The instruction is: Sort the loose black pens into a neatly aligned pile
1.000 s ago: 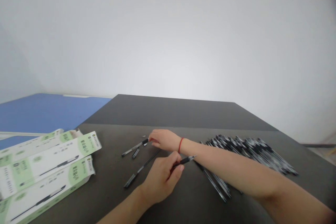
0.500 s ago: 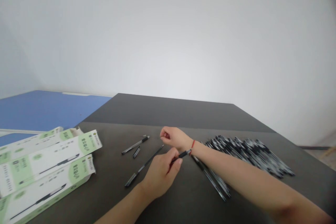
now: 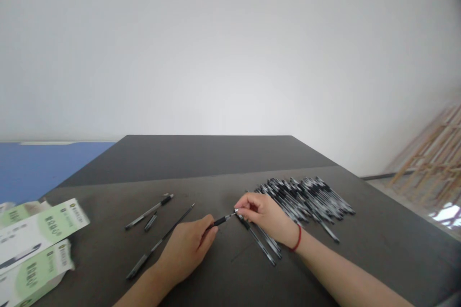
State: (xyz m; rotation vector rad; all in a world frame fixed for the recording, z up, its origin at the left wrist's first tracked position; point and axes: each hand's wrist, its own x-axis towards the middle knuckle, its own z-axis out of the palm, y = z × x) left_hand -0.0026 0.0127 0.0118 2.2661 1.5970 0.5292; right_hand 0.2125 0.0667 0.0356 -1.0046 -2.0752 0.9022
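Observation:
My left hand (image 3: 189,247) is closed around a gel pen (image 3: 220,221), its black grip and thin point sticking out to the right. At that point, my right hand (image 3: 260,211) pinches a small silvery pen tip (image 3: 236,210) between thumb and finger. Whether the tip touches the pen, I cannot tell. A long thin refill (image 3: 176,223) lies just left of my left hand, next to a dark cap (image 3: 135,268). Farther left are an uncapped pen (image 3: 149,212) and a loose clear cap (image 3: 151,221).
Several pens (image 3: 257,242) lie below my right hand. A big heap of capped pens (image 3: 306,199) spreads behind it to the right. White and green pen boxes (image 3: 39,230) are stacked on the left of the dark table (image 3: 212,158). A wooden rack (image 3: 432,148) stands beyond the right edge.
My right hand has come back from beyond the left hand to the pen's point, and now pinches a small tip there. The view has turned to the right.

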